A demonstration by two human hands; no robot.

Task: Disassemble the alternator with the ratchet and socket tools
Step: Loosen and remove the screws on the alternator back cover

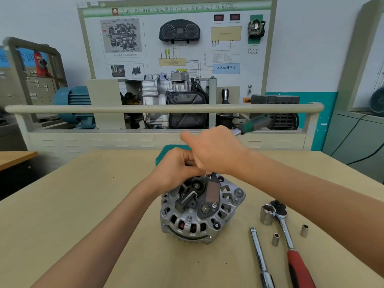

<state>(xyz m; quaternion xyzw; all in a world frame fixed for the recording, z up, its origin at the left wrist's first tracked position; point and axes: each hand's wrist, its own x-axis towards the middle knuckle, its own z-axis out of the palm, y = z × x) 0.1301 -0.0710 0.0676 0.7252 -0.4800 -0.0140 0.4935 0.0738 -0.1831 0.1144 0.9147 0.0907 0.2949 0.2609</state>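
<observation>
The silver alternator (202,206) stands on the tan table (83,215), its black rear cover facing up. Over its far top edge my right hand (216,150) grips a ratchet with a green and black handle (254,123), which sticks out up and to the right. My left hand (176,169) is curled just under the right hand, holding the tool's lower part by the alternator's top. The socket end is hidden behind both hands.
To the right on the table lie a red-handled ratchet (291,244) with a large socket (268,215), an extension bar (260,258) and two small sockets (275,239) (304,230). A teal object (166,152) sits behind my hands. A training rig with a rail (145,109) stands beyond the table.
</observation>
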